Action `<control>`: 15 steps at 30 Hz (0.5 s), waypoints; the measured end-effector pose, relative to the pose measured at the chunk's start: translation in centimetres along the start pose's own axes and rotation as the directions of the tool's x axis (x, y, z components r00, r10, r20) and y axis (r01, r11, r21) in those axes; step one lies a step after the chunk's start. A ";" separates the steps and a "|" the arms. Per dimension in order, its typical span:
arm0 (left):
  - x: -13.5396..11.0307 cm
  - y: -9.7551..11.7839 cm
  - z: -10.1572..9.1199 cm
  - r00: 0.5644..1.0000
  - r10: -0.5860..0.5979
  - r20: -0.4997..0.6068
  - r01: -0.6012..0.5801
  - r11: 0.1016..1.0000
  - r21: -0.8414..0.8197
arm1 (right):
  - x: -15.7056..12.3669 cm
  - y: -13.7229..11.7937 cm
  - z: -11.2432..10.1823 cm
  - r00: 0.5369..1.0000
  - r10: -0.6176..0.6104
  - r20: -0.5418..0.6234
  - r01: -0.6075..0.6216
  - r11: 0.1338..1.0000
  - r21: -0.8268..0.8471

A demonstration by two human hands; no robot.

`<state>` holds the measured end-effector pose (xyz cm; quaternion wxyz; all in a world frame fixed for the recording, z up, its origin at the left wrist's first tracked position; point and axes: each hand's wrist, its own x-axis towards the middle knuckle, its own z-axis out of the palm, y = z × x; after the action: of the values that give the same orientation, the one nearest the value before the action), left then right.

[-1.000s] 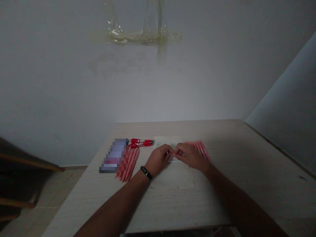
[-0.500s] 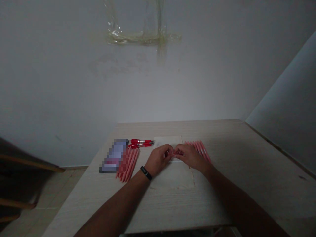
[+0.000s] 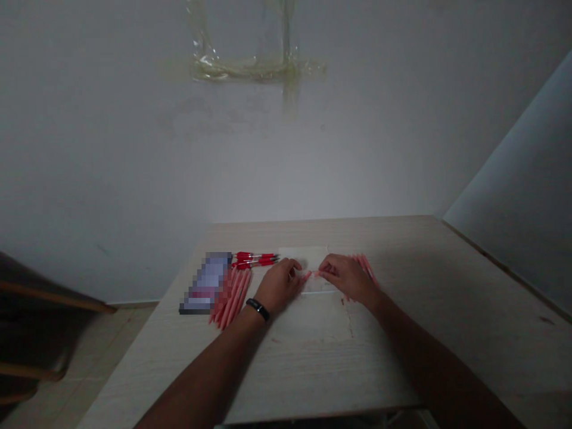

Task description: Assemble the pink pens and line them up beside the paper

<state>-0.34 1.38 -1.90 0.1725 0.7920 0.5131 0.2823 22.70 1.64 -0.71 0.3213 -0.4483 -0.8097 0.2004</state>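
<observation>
So the pink pen (image 3: 307, 276) is held sideways just over the paper (image 3: 313, 319), its long axis running left to right between the hands. The left hand (image 3: 279, 285) pinches one end, the right hand (image 3: 349, 277) pinches the other, both equally near. More pink pens (image 3: 368, 266) lie just behind the right hand.

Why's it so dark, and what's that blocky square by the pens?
Head view: dim light makes the left hand, right hand and their pinched pink pieces murky; the box by the pink pens is blurred into blocks; the wall tape glints.

Wooden table (image 3: 447, 298), paper sheet (image 3: 313, 319), red pens (image 3: 255, 259); pink sticks (image 3: 232, 296), perhaps barrels
</observation>
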 end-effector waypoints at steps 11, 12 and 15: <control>-0.3 -0.4 0.5 0.995 -0.031 0.096 0.034 0.999 -0.027 | 0.1 -0.1 -0.1 1.000 0.012 -0.005 -0.012 1.000 -0.009; -0.3 -0.4 0.5 0.996 -0.019 0.086 0.023 0.999 -0.040 | 0.1 0.0 -0.1 1.000 0.016 -0.007 -0.016 1.000 -0.007; -0.2 -0.3 0.4 0.999 0.024 0.048 -0.022 0.999 -0.035 | 0.0 0.2 -0.2 0.998 0.052 -0.031 -0.051 0.998 0.022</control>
<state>-0.36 1.39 -2.48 0.1953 0.8014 0.4947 0.2738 22.93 1.80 -0.74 0.3334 -0.4687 -0.7905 0.2103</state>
